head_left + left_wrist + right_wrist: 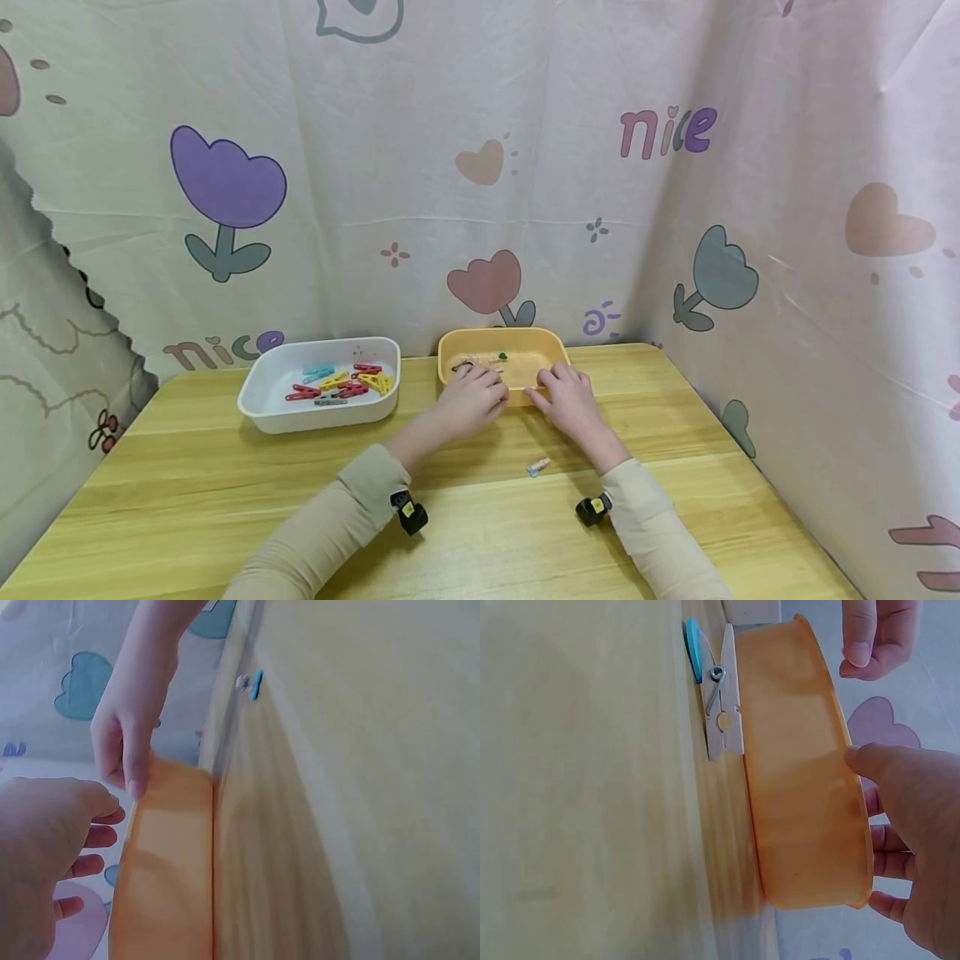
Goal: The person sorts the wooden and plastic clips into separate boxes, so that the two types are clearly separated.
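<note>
An orange tub (528, 371) holds several small pegs (480, 360), one with a dark green piece. My right hand (573, 404) grips its near rim at the right, thumb on the outer wall and fingers over the inside, as the right wrist view shows. Over the tub's near left part hovers my left hand (472, 396), its fingers loosely bent and nothing visible in them; they partly hide the pegs. On the table in front of the tub lies a wooden clothespin (724, 712) with a light blue piece (694, 651) at one end.
To the left stands a white tub (322, 419) with several red, yellow, blue and grey plastic clothespins (345, 385). Both tubs are near the back edge of the wooden table (495, 533). A printed curtain (420, 150) hangs behind and at the sides.
</note>
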Motion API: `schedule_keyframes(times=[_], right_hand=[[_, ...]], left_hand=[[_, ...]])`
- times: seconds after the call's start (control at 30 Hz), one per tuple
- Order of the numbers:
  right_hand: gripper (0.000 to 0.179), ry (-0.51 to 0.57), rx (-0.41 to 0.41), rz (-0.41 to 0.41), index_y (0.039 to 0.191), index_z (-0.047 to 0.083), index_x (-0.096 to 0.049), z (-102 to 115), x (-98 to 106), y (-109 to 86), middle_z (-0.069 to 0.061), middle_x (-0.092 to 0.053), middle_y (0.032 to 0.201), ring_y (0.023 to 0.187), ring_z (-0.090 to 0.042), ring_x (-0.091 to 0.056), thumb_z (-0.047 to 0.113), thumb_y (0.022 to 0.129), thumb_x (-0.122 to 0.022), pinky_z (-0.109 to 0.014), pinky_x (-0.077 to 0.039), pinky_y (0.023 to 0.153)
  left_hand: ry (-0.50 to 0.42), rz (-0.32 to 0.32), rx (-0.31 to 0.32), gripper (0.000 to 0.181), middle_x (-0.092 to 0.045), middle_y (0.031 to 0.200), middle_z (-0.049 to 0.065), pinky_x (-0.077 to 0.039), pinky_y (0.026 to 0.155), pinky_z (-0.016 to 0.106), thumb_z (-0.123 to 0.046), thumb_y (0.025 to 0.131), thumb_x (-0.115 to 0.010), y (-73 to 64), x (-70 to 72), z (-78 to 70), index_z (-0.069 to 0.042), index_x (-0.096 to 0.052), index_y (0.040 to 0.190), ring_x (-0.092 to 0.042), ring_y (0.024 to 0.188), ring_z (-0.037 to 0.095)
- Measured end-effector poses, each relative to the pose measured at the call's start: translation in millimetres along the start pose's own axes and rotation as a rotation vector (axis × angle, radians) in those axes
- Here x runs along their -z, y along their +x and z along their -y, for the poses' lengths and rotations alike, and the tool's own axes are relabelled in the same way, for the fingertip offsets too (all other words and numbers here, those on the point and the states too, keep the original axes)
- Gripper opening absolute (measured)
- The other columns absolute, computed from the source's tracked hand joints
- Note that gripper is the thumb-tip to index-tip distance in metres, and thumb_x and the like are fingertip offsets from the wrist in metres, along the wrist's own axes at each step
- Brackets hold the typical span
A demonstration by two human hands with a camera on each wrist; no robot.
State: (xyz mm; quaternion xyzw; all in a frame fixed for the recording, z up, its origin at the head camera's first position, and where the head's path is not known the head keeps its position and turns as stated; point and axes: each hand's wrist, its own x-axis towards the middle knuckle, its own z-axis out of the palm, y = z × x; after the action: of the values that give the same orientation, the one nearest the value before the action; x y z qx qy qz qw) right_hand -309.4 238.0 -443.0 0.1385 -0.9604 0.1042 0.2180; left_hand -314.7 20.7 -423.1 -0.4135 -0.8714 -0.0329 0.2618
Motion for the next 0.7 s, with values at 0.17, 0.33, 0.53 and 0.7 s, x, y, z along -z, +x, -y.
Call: schedule_keyframes(times=[0.17,0.33,0.53,0.7], right_hand=[[0.027,0.003,0.003,-0.015,0.090,0.014,-0.060,1,1,-0.2,-0.003,-0.051,0.087,0.085,-0.024,-0.054,0.041,0.092,-0.065,-0.050,-0.042,0.086],[0.026,0.000,0.005,-0.021,0.091,0.013,-0.061,2,1,-0.5,-0.004,-0.052,0.087,0.086,-0.025,-0.054,0.039,0.092,-0.065,-0.051,-0.043,0.085],[0.026,0.004,0.004,-0.026,0.091,0.014,-0.060,2,1,-0.3,-0.004,-0.052,0.088,0.087,-0.025,-0.054,0.039,0.092,-0.065,-0.050,-0.042,0.085],[0.027,-0.003,0.002,-0.014,0.091,0.014,-0.060,1,1,-0.7,-0.003,-0.051,0.088,0.086,-0.024,-0.053,0.040,0.092,-0.064,-0.050,-0.042,0.086]], left_hand=[[0.040,-0.011,-0.061,0.009,-0.066,0.099,-0.006,-0.046,0.089,0.039,-0.032,0.091,-0.067,-0.2,-1.1,-12.7,-0.024,-0.070,0.093,-0.058,0.102,0.017],[0.069,0.018,-0.114,0.012,-0.067,0.103,-0.007,-0.045,0.091,0.037,-0.034,0.093,-0.064,-1.0,-6.3,-24.0,-0.024,-0.070,0.096,-0.058,0.102,0.015],[0.064,0.082,-0.151,0.013,-0.066,0.105,-0.008,-0.042,0.092,0.035,-0.036,0.094,-0.061,-2.1,-7.0,-36.4,-0.026,-0.068,0.097,-0.056,0.105,0.015],[0.069,0.125,-0.190,0.017,-0.064,0.104,-0.009,-0.043,0.093,0.036,-0.044,0.093,-0.060,-4.1,-11.1,-45.4,-0.028,-0.066,0.095,-0.056,0.105,0.016]])
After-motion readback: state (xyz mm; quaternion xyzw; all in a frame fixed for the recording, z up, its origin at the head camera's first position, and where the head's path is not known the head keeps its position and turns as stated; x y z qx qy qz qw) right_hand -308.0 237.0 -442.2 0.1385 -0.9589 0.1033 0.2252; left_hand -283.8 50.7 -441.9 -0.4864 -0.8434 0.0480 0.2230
